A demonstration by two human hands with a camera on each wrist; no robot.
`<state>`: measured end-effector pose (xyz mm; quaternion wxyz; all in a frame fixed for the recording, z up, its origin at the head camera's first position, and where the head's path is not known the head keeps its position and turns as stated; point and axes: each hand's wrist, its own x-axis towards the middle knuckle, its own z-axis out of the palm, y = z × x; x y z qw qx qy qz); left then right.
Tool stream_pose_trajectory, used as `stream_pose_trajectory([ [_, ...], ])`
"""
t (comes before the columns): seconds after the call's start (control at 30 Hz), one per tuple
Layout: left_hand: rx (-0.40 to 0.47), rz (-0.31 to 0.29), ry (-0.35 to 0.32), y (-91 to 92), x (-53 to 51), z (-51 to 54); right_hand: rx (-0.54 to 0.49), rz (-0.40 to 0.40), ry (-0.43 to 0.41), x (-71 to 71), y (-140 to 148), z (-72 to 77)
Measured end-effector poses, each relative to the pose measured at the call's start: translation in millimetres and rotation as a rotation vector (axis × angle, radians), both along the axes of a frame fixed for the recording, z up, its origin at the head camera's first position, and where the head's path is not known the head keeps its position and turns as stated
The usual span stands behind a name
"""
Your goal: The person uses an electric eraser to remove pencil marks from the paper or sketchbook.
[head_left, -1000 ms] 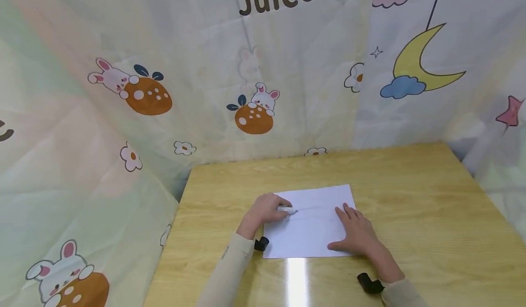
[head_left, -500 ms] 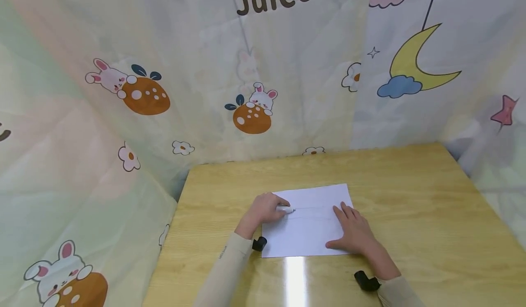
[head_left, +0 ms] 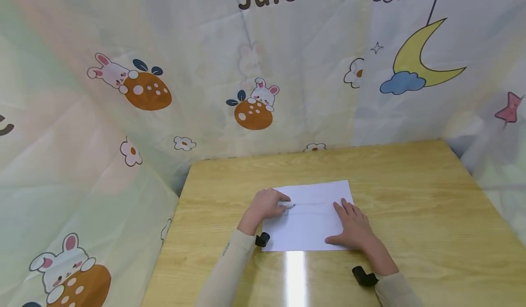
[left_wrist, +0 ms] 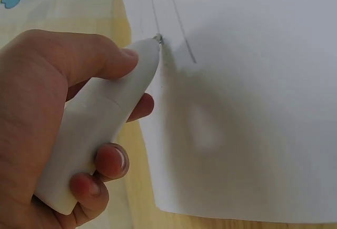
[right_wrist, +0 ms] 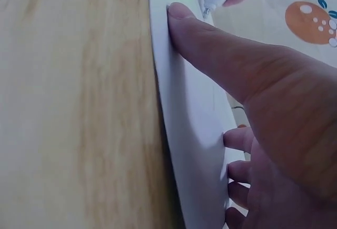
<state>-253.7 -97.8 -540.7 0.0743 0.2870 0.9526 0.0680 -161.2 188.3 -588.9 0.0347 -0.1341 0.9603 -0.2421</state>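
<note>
My left hand grips a thick white pen-shaped tool, fingers curled round its body. Its small metallic tip touches the white paper at the end of a thin grey line. A second grey line runs beside the first and ends a little lower in the left wrist view. With fingers spread, my right hand rests on the right side of the sheet. Its thumb presses near the paper's front edge in the right wrist view. The exact kind of the tool cannot be told.
The sheet lies on a light wooden table. A printed cloth with rabbits and a moon hangs behind it and at the sides. Black wrist camera mounts sit at both cuffs. A bright reflection shows on the table before the paper.
The head view shifts slightly. The tool's tip has crept a little left over the paper at most; the right hand stays in place on the sheet.
</note>
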Motion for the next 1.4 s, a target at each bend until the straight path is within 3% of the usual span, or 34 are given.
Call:
stream_pose_trajectory([
  [0.13, -0.013, 0.020, 0.028, -1.2, 1.0, -2.2, -0.008, -0.001, -0.017, 2.3, -2, 4.3],
  [0.4, 0.009, -0.044, 0.013, 6.0, 8.2, -8.0, -0.019, -0.024, -0.034, 12.2, 0, -1.0],
  [0.63, -0.007, 0.010, 0.043, 3.4, 15.2, -21.4, -0.031, -0.013, -0.061, 19.1, 0, -9.3],
  [0.73, 0.011, 0.003, 0.034, 3.3, 14.8, -23.5, -0.029, -0.016, -0.058, 17.7, 0, -10.3],
  [0.9, 0.014, -0.032, 0.026, 6.0, 7.8, -18.6, -0.022, -0.020, -0.035, 11.6, 3, -7.5],
  [1.13, 0.025, 0.038, 0.072, 3.3, 1.2, -13.1, -0.029, -0.003, -0.025, 3.9, 1, 0.6],
  [1.4, 0.066, -0.028, 0.030, 3.3, 2.6, -11.2, -0.010, 0.002, -0.038, 1.7, 2, 7.9],
])
